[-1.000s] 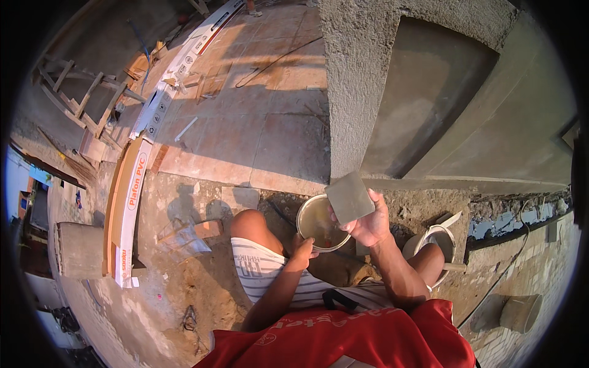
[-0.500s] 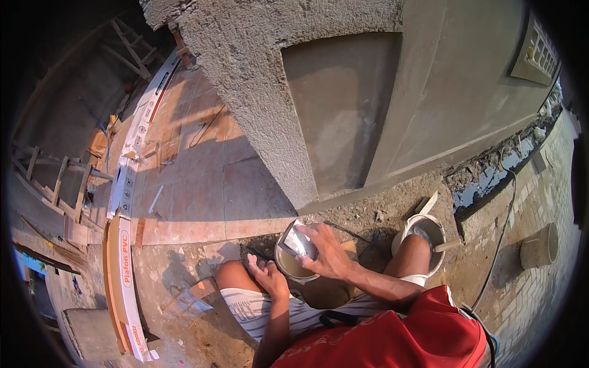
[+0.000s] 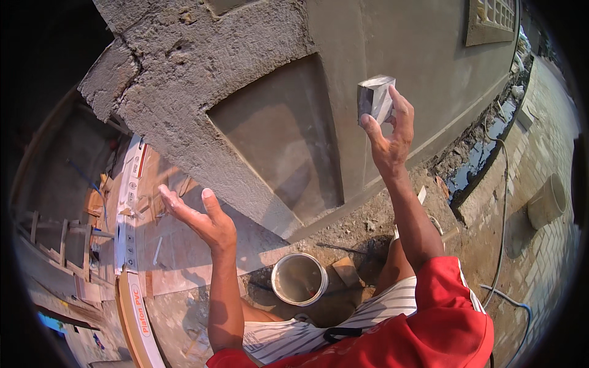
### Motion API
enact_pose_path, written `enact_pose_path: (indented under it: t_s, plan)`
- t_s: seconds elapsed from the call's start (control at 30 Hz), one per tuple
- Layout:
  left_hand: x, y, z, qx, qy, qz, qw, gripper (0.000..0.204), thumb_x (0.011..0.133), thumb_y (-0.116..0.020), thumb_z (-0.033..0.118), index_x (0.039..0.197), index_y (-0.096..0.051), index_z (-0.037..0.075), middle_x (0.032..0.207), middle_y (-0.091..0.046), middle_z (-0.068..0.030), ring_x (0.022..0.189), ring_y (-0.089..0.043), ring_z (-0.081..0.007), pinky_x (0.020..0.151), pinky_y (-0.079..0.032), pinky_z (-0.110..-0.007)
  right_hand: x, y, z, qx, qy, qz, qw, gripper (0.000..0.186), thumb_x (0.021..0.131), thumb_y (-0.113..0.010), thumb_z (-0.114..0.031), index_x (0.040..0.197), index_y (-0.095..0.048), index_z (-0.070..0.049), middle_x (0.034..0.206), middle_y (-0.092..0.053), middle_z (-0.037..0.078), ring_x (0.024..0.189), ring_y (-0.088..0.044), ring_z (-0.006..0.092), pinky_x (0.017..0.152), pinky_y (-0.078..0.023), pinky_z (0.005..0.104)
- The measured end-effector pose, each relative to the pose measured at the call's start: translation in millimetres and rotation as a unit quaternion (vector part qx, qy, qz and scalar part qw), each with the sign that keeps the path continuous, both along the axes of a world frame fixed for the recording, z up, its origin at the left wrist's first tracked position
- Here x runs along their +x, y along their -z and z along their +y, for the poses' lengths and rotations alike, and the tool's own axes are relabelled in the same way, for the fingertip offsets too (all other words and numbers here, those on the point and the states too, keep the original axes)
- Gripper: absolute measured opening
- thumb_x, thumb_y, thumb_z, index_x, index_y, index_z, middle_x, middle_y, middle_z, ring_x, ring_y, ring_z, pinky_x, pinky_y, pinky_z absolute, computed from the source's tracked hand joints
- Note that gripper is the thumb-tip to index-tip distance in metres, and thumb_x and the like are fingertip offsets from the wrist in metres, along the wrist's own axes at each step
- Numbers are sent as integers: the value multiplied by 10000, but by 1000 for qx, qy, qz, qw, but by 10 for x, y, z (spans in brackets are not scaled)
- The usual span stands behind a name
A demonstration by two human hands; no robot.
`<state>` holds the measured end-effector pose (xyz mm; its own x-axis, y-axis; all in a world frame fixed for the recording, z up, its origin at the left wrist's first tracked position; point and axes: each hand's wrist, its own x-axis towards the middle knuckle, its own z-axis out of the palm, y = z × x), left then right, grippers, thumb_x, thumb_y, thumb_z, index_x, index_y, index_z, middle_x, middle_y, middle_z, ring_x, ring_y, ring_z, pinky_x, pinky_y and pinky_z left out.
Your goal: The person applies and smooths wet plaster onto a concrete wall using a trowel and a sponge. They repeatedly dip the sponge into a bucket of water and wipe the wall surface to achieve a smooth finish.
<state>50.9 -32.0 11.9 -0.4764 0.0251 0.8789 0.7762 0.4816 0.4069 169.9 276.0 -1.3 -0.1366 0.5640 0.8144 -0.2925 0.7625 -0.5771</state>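
My right hand [image 3: 392,141] is raised in front of the grey plastered wall, gripping a square grey slab [image 3: 375,98], tilted, with pale glinting streaks across it. Left of it, below the rough pillar edge, my left hand [image 3: 208,221] is raised with palm turned up and fingers apart, holding nothing, whitish residue on the fingertips. Whether it touches the concrete I cannot tell; it appears in front of it. A recessed panel [image 3: 276,129] lies between the hands. Below them a white-rimmed bucket [image 3: 297,279] of murky water stands on the dirt by my legs.
Long cardboard packs [image 3: 137,306] and a wooden frame [image 3: 64,245] lie at left beside the tiled floor [image 3: 165,239]. At right are another bucket [image 3: 546,202], a hose [image 3: 504,178] and a trench [image 3: 475,159] along the wall. A partly hidden container is behind my right forearm.
Both hands have risen from the bucket at my lap toward the wall, the slab still in my right hand. My left hand has left the bucket's rim and opened. The view has swung toward the wall.
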Motion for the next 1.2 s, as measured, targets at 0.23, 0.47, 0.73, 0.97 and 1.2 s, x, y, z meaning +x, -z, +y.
enact_pose_path:
  t_s: [0.23,0.47,0.73,0.97,1.2]
  plan:
    - [-507,251,342,-6,-69,120,990,791,932,-496,211,1467,5,-86,1502,-55,-350,1401,-103,-483,1127,-103,-570,-359,591,-81,106,69,-39,991,723,692,-788,-140,1354,-499,-173,1281,-392,202,1165,-417,350,943,-404,440]
    - [-530,297,349,30,-70,171,982,749,920,-487,187,1455,-47,-99,1492,-103,-339,1407,-135,-449,1146,-111,-519,-499,83,94,77,92,14,993,643,686,-791,-146,1286,-561,-120,1290,-384,196,1181,-410,365,974,-396,443]
    - [-486,277,368,-7,-88,130,988,786,909,-470,113,1503,34,7,1534,-35,-300,1423,-107,-445,1148,-93,-532,-449,315,228,75,49,30,996,655,650,-787,-84,1262,-591,-211,1308,-369,200,1184,-403,355,961,-400,450]
    - [-509,270,460,29,-61,149,986,753,901,-483,119,1450,-31,-131,1513,-64,-333,1424,-93,-444,1155,-68,-511,-252,1310,329,219,33,-70,973,572,656,-784,-148,1195,-627,-254,1325,-363,198,1184,-396,359,964,-390,477]
    - [-467,214,435,30,-73,133,988,759,893,-489,131,1446,-48,-141,1509,-73,-340,1424,-94,-447,1154,-75,-508,-529,-994,561,275,124,83,950,491,697,-790,-145,1174,-676,-167,1247,-488,134,1100,-488,271,891,-437,387]
